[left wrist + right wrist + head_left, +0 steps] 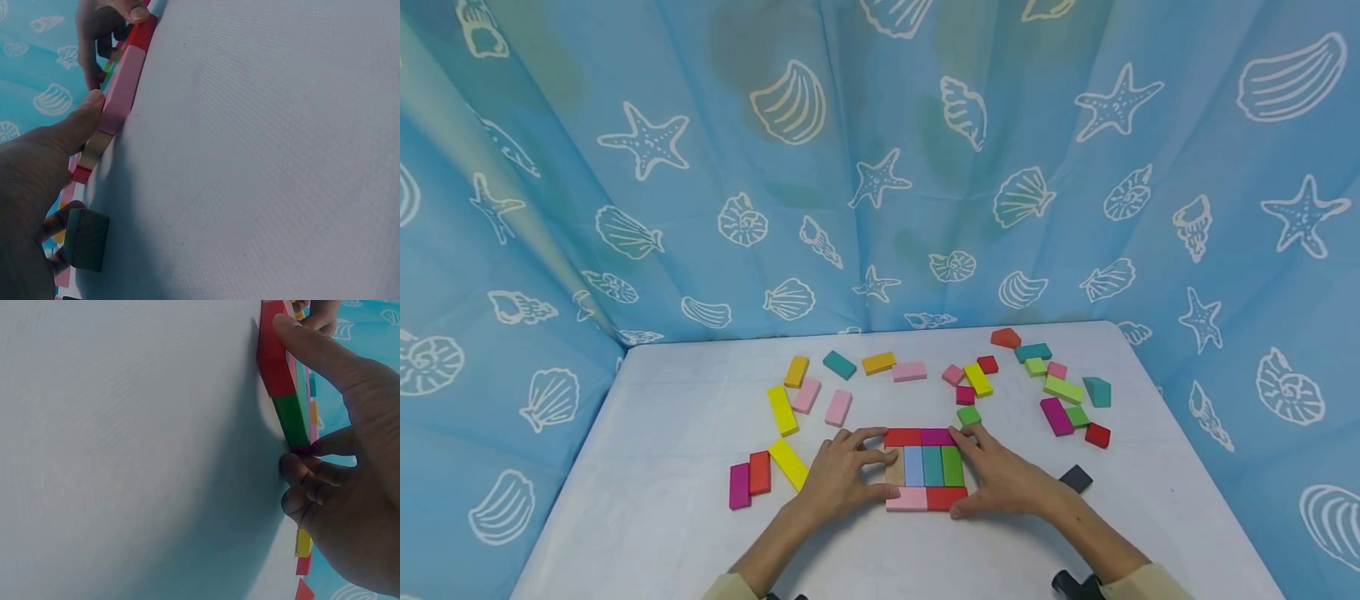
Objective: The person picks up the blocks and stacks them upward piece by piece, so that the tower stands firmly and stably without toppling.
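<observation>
Toy blocks lie fitted together in a flat rectangle between both hands. A red block (901,437) and a magenta block (935,437) form its far row. Across the middle run a plain wooden block (895,473), a light blue block (913,467), a teal block (932,467) and a green block (952,467). A pink block (907,501) and another red block (945,497) make the near row. The left hand (841,477) grips the left end, thumb at the pink block. The right hand (1006,477) grips the right end, thumb on the near red block.
Loose blocks lie around: a yellow block (788,463) beside the left hand, red (760,472) and magenta (740,486) blocks farther left, several more toward the back. A black block (1077,478) lies by the right forearm. A patterned blue curtain (865,208) hangs behind the white table (655,450).
</observation>
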`<state>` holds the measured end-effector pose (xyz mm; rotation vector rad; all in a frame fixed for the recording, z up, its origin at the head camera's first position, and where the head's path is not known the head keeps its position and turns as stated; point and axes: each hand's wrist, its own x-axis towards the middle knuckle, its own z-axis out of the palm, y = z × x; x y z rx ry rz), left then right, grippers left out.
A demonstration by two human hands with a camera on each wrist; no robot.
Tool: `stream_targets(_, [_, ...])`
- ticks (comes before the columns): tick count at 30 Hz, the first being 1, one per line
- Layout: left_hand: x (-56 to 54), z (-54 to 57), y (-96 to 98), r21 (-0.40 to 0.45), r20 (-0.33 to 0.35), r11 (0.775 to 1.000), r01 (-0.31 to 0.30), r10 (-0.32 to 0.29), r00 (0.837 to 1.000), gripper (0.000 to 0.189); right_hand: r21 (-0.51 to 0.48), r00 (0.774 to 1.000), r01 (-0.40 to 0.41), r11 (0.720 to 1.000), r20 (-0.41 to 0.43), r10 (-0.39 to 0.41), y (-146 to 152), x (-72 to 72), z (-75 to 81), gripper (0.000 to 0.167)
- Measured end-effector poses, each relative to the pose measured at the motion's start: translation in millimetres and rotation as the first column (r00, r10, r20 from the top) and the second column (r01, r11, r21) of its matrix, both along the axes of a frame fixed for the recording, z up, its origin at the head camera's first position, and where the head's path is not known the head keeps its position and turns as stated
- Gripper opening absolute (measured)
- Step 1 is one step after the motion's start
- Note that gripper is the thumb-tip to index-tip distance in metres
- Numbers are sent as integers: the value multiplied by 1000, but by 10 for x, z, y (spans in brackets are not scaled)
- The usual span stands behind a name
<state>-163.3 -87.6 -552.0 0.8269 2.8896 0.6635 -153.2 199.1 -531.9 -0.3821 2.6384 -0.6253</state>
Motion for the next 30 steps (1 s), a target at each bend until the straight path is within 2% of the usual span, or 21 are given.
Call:
stream_targets(13, [1,2,-16,11,4,1000,-14,13,1000,59,8,1000,-7,1000,-6,7,-15,-37,0,117])
stream_targets(20, [-5,-20,-1,39,47,999,7,-8,999,60,30,1000,-4,1000,-8,4,4,-20,10,117])
stream_targets(30, [13,-16,3,34,55,999,-1,-1,998,60,16,1000,-8,1000,0,8,11,-29,1,116])
